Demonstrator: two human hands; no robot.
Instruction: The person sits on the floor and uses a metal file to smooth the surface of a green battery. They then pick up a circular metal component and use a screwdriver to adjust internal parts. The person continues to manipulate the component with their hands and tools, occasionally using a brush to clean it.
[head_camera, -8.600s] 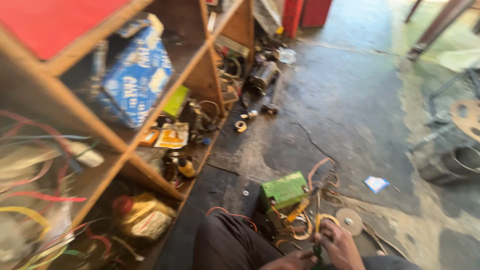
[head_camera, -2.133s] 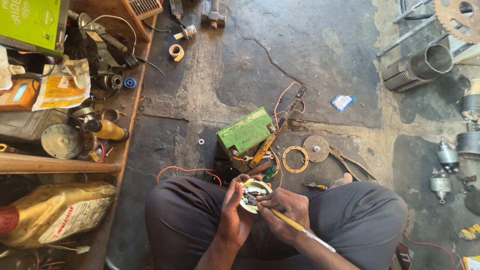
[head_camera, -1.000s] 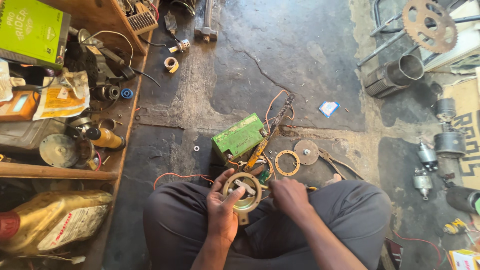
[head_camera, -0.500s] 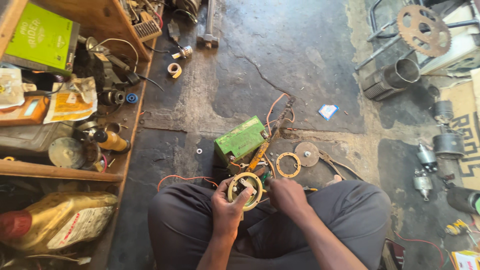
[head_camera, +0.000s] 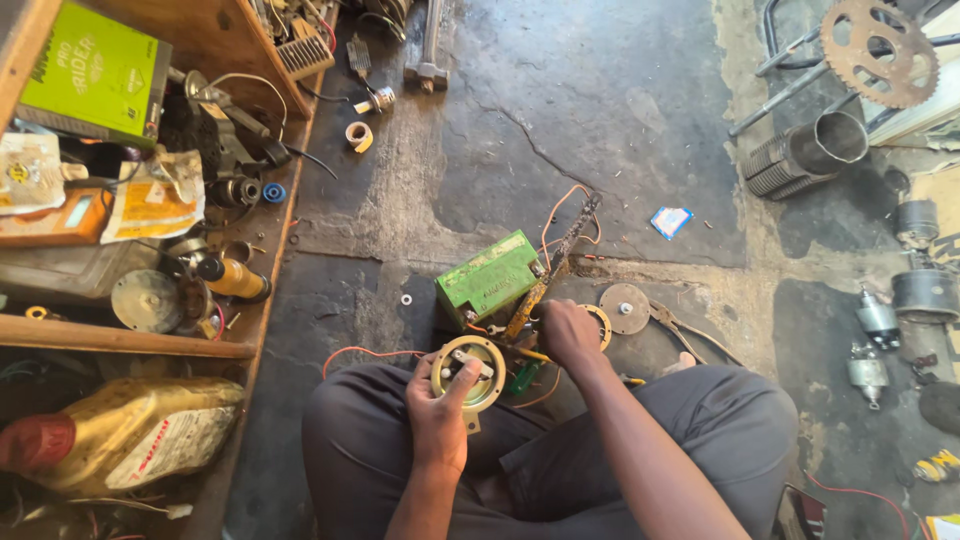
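Your left hand (head_camera: 440, 405) holds a round brass-coloured disc part (head_camera: 468, 372) face up over your left thigh, fingers (head_camera: 462, 382) curled round its near rim and thumb across its centre, so that grip is closed on it. Your right hand (head_camera: 568, 330) reaches forward and right of the disc, down among the loose bits on the floor (head_camera: 620, 110); its fingers are bent under the palm, and you cannot tell whether they have hold of anything.

The green box (head_camera: 490, 278) lies just beyond both hands, its long axis running from near-left to far-right, with orange wires (head_camera: 560, 205) trailing past its far end. A yellow-handled tool (head_camera: 527, 303) lies along its right side, pointing away from you; your right hand is much the nearer to it. A ring (head_camera: 600, 322) and a grey disc (head_camera: 625, 307) sit just right of that hand.

Left of your knee the shelf (head_camera: 130, 335) edge crowds in. Ahead, past the box, the floor gives the most room.
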